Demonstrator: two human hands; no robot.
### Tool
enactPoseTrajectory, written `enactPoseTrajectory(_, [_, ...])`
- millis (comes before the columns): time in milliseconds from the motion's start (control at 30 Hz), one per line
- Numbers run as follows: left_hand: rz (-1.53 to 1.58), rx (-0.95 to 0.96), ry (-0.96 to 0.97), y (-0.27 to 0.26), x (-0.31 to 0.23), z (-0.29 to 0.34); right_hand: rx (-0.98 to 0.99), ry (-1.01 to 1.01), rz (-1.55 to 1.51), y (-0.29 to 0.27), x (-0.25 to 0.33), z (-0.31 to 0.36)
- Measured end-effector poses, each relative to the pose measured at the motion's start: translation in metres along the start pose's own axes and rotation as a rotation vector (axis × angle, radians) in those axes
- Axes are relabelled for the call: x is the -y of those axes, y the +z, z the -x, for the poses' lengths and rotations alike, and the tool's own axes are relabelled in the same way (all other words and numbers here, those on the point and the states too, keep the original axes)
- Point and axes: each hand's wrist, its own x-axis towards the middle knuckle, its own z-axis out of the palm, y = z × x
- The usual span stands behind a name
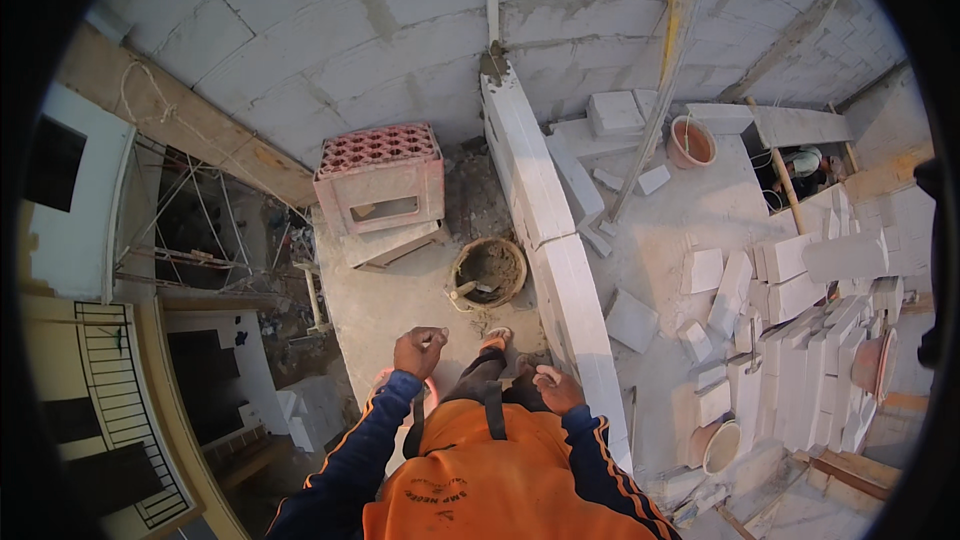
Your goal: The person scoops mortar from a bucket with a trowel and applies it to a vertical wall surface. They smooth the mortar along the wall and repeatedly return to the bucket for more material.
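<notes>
My left hand is raised in front of me with its fingers curled closed. Whether anything small is pinched in it I cannot make out. Lower and to the right, my right hand is also closed, its fingertips drawn together beside the low wall of white blocks; what it may hold is hidden. Ahead of my feet stands a bucket of grey mortar, with a trowel resting at its near left rim. Part of a pinkish tub shows beneath my left forearm.
A red plastic crate sits on a pale block at the far left of the floor, near a drop-off. Across the low wall are loose white blocks, a bucket and stacked blocks. A slanting pole leans on the back wall.
</notes>
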Motion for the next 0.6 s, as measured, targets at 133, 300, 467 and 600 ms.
enactPoseTrajectory(133, [0.107, -0.006, -0.164, 0.002, 0.022, 0.022, 0.016, -0.076, 0.0, 0.011, 0.001, -0.027])
enactPoseTrajectory(300, [-0.013, 0.071, -0.161, 0.014, 0.007, 0.021, 0.092, -0.026, 0.066, 0.011, 0.009, -0.068])
enactPoseTrajectory(467, [-0.067, 0.011, 0.012, 0.012, 0.0, -0.021, 0.126, -0.009, -0.092, 0.027, -0.016, -0.137])
enactPoseTrajectory(600, [-0.099, 0.069, 0.002, -0.009, 0.028, -0.072, 0.065, 0.043, 0.141, 0.071, -0.036, -0.217])
